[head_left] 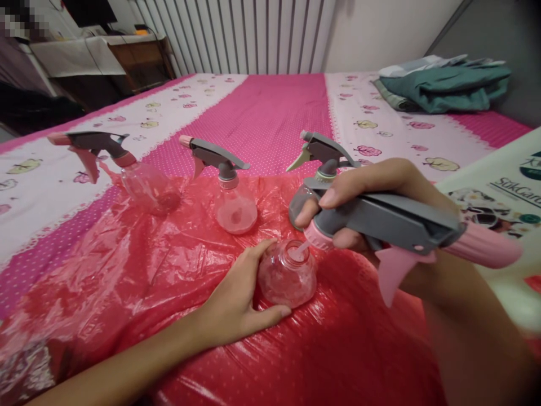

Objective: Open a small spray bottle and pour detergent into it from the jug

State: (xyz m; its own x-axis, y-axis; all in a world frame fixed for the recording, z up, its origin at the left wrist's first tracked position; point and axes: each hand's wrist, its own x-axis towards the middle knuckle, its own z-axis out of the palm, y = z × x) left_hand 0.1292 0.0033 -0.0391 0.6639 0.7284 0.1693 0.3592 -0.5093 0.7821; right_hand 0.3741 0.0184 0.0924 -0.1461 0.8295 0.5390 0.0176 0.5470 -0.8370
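My left hand [240, 299] curls round the side of a small round clear spray bottle [287, 282] whose neck is uncapped. Above it to the right, my right hand [380, 180] grips a grey and pink trigger spray head [393, 223]. The head is tilted, and its thin tube dips into the bottle's mouth. Just behind stands another spray bottle with a grey and pale green head [325, 152], partly hidden by my right hand. A bottle with a grey and pink head [236, 211] stands upright further left.
A leaning spray bottle [147, 186] is at the left. Red plastic sheeting [177, 282] covers the near part of the pink patterned bed [279, 113]. A large pale labelled container [499, 197] stands at the right, and folded green cloth [448, 84] lies behind.
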